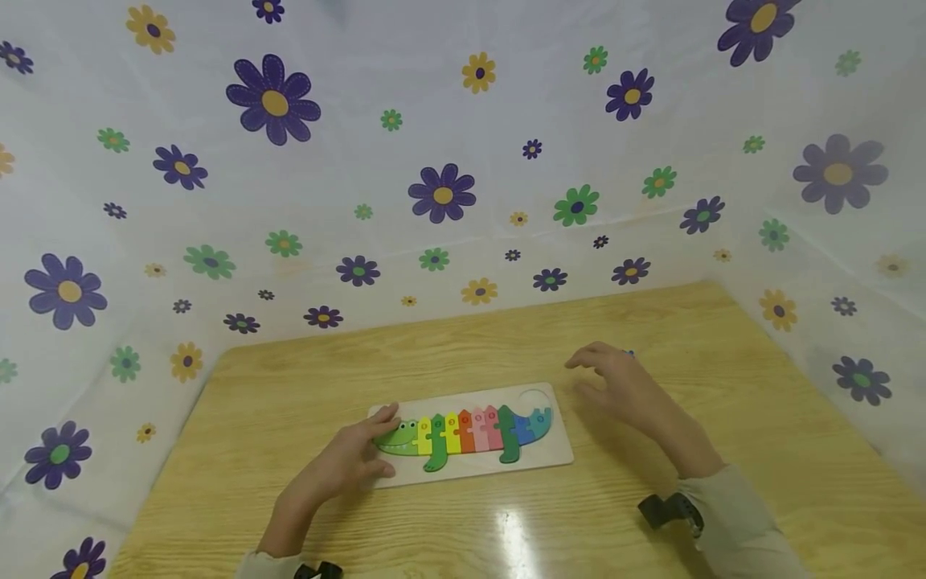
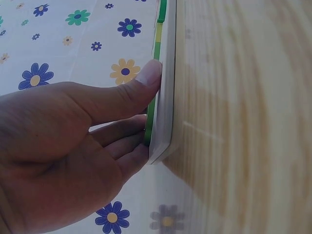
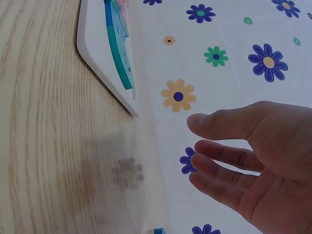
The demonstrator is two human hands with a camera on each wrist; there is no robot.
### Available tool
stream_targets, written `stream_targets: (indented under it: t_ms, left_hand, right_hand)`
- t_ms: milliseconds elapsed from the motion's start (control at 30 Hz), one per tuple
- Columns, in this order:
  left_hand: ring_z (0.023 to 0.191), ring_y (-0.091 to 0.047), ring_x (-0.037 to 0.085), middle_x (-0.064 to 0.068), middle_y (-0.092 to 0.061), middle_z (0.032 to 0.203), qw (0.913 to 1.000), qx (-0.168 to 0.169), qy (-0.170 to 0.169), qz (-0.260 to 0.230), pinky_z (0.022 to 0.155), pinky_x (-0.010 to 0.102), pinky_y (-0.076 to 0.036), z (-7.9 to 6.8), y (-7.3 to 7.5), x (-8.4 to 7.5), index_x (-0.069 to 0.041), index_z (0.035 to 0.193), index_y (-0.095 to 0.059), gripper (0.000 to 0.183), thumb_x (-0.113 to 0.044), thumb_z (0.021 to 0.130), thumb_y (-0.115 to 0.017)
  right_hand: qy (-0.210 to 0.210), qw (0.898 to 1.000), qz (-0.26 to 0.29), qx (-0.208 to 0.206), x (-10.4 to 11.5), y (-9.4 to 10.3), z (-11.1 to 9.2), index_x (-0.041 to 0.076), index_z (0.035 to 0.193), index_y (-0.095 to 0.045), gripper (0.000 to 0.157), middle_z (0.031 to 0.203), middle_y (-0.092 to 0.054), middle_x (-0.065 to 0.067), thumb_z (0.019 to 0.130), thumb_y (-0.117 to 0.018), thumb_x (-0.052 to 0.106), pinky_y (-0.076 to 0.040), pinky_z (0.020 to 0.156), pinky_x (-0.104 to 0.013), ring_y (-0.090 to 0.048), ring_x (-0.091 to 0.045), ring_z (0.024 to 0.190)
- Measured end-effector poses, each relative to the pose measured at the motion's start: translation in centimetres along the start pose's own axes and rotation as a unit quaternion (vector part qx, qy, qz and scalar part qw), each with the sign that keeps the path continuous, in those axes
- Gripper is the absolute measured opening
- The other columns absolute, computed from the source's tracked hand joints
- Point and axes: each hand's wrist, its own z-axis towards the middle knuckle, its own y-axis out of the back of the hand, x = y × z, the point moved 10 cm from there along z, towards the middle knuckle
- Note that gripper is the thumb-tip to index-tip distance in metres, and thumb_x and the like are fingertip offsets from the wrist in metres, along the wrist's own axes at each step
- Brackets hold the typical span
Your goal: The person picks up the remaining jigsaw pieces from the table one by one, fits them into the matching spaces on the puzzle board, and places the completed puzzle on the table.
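Observation:
A wooden crocodile puzzle board (image 1: 535, 459) lies on the table, filled with coloured numbered pieces from the green head to the blue tail. Past the last tail piece (image 1: 539, 421), an unfilled round recess shows at the far right corner. My left hand (image 1: 346, 460) rests on the board's left end, its fingers and thumb touching around the green head (image 1: 399, 438). In the left wrist view, the thumb lies against the board's edge. Off the board's right end, my right hand (image 1: 615, 388) hovers with relaxed fingers and holds nothing. A small blue piece (image 1: 630, 354) peeks out behind it.
The wood-grain table (image 1: 304, 378) is enclosed by a white flowered cloth (image 1: 347, 177) at the back and both sides. In the right wrist view, the blue piece (image 3: 159, 231) shows at the bottom edge. Each wrist wears a dark strap (image 1: 669, 511).

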Motion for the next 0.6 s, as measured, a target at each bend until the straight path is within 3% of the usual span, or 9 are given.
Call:
stream_targets:
  t_ms: [300, 600]
  left_hand:
    - [0.151, -0.028, 0.039, 0.019, -0.032, 0.163, 1.0000, 0.000, -0.005, 0.007, 0.119, 0.054, -0.028, 0.0, 0.1, 0.2, 0.007, 0.145, -0.052, 0.070, -0.008, 0.085, -0.082]
    - [0.151, -0.028, 0.038, 0.017, -0.032, 0.164, 1.0000, -0.001, 0.003, 0.003, 0.120, 0.054, -0.028, 0.0, 0.0, 0.4, 0.006, 0.145, -0.053, 0.070, -0.008, 0.084, -0.083]
  right_hand:
    - [-0.009, 1.000, 0.005, -0.010, -0.8, 0.9, -0.2, -0.001, 0.114, -0.072, 0.027, 0.120, -0.067, -0.019, 0.088, -0.076, -0.002, -0.058, 0.092, -0.055, -0.065, -0.041, 0.110]
    - [-0.019, 1.000, -0.011, 0.006, -1.9, 1.2, -0.4, -0.002, 0.115, -0.072, 0.028, 0.123, -0.066, -0.021, 0.088, -0.077, 0.000, -0.051, 0.100, -0.060, -0.061, -0.044, 0.117]
